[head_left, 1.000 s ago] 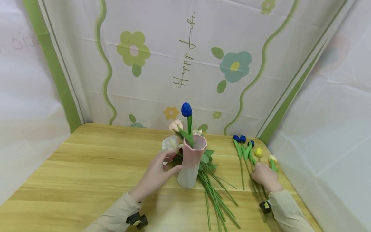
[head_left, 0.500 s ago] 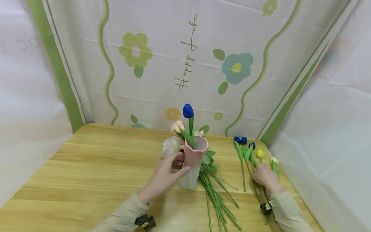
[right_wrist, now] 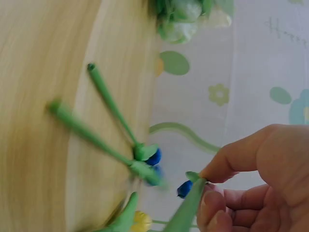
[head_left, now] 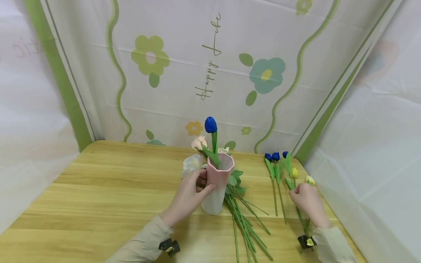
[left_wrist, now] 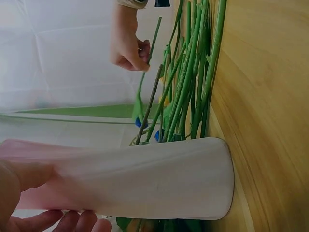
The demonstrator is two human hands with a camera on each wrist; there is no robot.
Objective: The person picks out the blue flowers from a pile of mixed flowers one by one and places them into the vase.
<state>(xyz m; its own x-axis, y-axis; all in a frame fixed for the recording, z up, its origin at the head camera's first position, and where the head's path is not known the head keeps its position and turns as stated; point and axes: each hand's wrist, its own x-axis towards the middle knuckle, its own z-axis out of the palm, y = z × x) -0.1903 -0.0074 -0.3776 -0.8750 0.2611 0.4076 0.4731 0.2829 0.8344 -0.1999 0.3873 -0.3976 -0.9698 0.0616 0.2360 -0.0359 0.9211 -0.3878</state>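
A pink-to-white vase (head_left: 216, 191) stands upright near the middle of the table, with one blue tulip (head_left: 211, 125) in it. My left hand (head_left: 185, 197) holds the vase from the left, thumb on the near side and fingers on the other, as the left wrist view confirms. Over the right side of the table, my right hand (head_left: 308, 202) pinches the stem of another blue tulip (right_wrist: 184, 189) between thumb and fingers, its head pointing away from me. In the left wrist view that stem is off the table.
Two blue tulips (head_left: 271, 157) lie left of my right hand. A yellow tulip (head_left: 294, 172) and a pale one (head_left: 310, 180) lie by the right edge. Behind the vase rest white and peach flowers (head_left: 194, 162), their green stems (head_left: 245, 223) spreading forward. Fabric walls enclose the table.
My right hand has picked up a blue tulip from the table, its head now farther back. My left hand has closed in from beside the vase to hold it.
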